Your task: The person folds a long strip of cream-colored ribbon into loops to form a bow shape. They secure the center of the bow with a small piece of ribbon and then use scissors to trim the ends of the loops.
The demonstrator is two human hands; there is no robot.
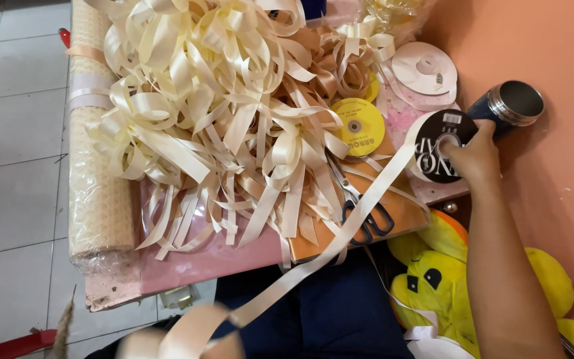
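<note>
Left hand (pixel 142 346): blurred at the near edge of view, fingers closed around the cream ribbon (pixel 340 233).
Scissors (pixel 360 206): under the ribbon, near the table's (pixel 187 266) front edge.
Right hand (pixel 476 156): fingers pressed on the ribbon spool (pixel 436 159) at the table's right edge.
Bows (pixel 220 100): heaped across the far side.

I see heap of cream ribbon bows (pixel 220 100) covering most of pink table (pixel 200 262). Wrapped cream roll (pixel 97 193) lies along table's left edge. Yellow spool (pixel 357 126) sits beside heap, white spools (pixel 425 70) stacked behind it. Scissors (pixel 360 203) rest on orange board (pixel 400 213). Dark metal-rimmed flask (pixel 509 106) lies by orange wall (pixel 553 53). Yellow plush toy (pixel 440 279) below table. I note grey tiled floor (pixel 14 133) at left.
</note>
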